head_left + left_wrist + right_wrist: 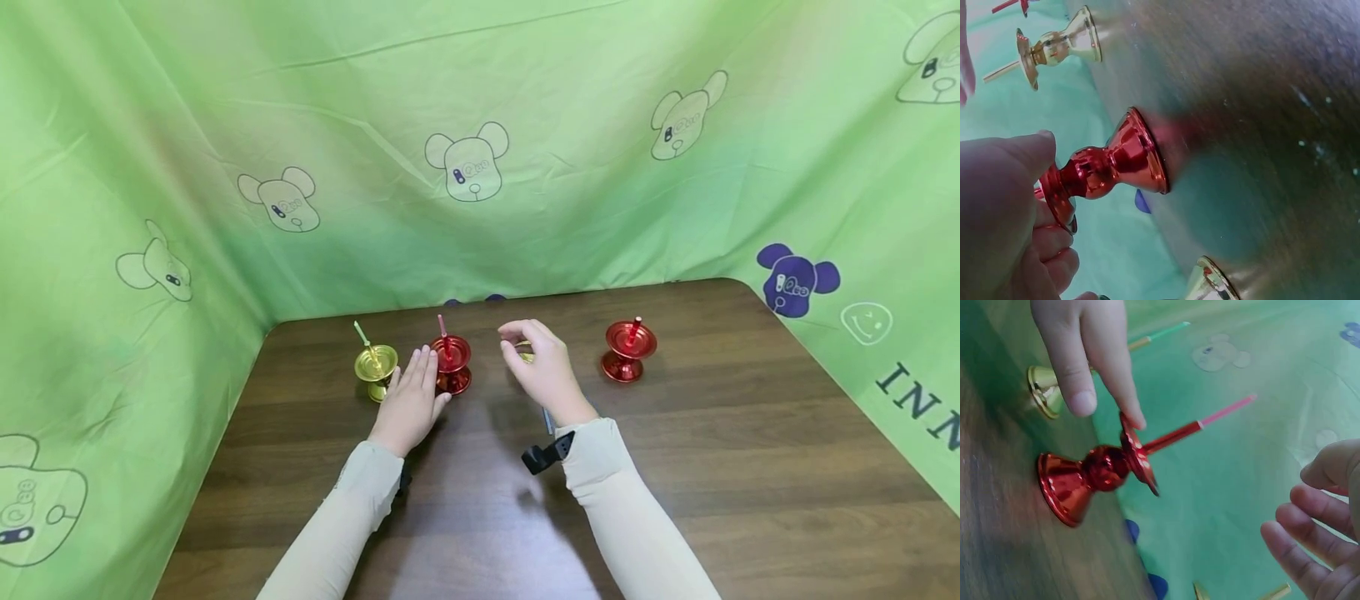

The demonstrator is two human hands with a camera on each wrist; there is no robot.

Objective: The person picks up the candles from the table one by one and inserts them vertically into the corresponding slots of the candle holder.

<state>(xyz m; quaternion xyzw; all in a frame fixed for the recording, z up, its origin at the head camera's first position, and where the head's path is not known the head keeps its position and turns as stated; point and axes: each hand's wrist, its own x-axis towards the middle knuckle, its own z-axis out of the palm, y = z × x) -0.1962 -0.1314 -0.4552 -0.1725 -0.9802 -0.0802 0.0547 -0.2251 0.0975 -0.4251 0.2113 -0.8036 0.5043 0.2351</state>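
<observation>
In the head view my left hand (408, 402) lies between a gold candle holder (377, 363) and a red candle holder (453, 382), its fingers extended. A fingertip touches the red holder's dish in the right wrist view; the thumb stands apart from the stem. A pink candle (1227, 410) stands in that holder's tube, a green candle (362, 333) in the left gold one. My right hand (546, 371) hovers loosely bent before another gold candle holder (1057, 47), mostly hidden in the head view. Nothing clearly shows between its fingers.
Another red candle holder (628, 350) stands at the right, with only a short red tube showing. Near my right wrist a slim blue stick (547, 422) lies on the wooden table (750, 467). A green printed cloth (375, 167) hangs round the table's back and sides.
</observation>
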